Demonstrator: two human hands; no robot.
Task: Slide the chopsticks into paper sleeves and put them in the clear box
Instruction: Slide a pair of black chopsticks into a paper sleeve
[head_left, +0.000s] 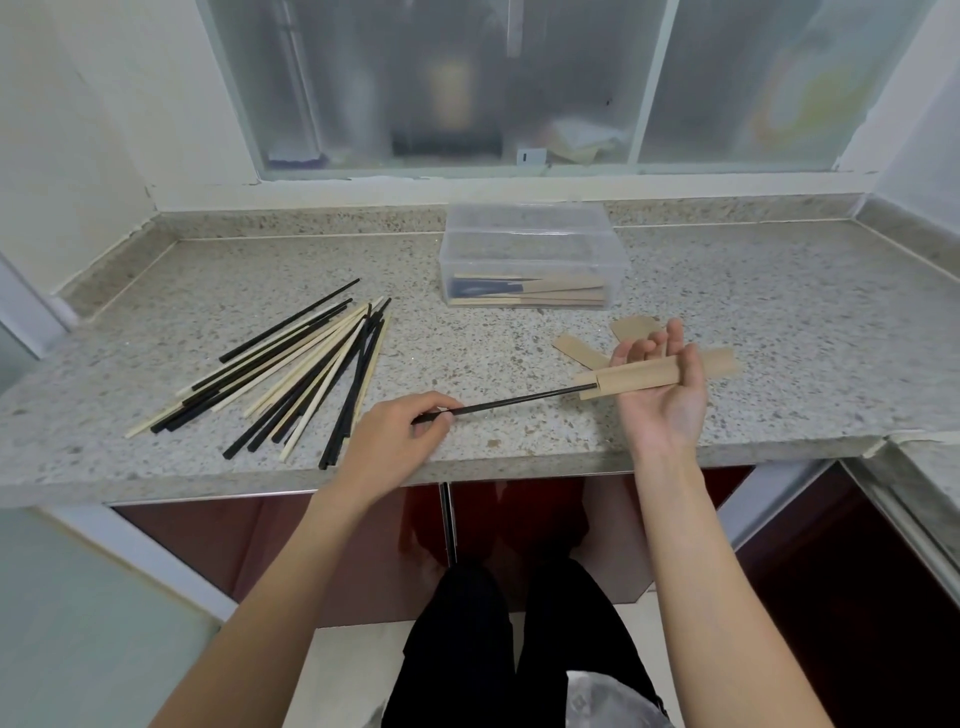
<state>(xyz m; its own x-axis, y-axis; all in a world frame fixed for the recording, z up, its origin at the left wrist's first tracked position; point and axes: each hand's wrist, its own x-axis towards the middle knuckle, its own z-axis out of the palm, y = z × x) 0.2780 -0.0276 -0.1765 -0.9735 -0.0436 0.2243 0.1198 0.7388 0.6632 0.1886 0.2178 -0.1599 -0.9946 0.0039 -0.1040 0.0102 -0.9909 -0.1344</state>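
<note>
Head cam, looking down at the counter (727, 291): my left hand (395, 436) pinches the back end of a black chopstick (511, 402), tip already just inside the mouth of a brown paper sleeve (631, 379). My right hand (662, 384) is palm up w/ the sleeve lying across it, fingers mostly straight & only loosely bent, thumb resting along the top, so it's cradling more than clenching. Most of the stick is outside the sleeve, so this one has barely started. Progress, as I read it: the clear box (532, 254) at the back of the counter already holds a few sleeved pairs lying flat on its bottom, exact count hard to tell thru the plastic. Lots left tho: a big loose pile of chopsticks (291, 369), black & pale wood mixed, lies fanned out beside my left hand, none sleeved. Only a couple of spare sleeves (579, 351) are visible on the counter behind my right hand, maybe more hidden under it, can't tell. I'd say early on, well under half done.
</note>
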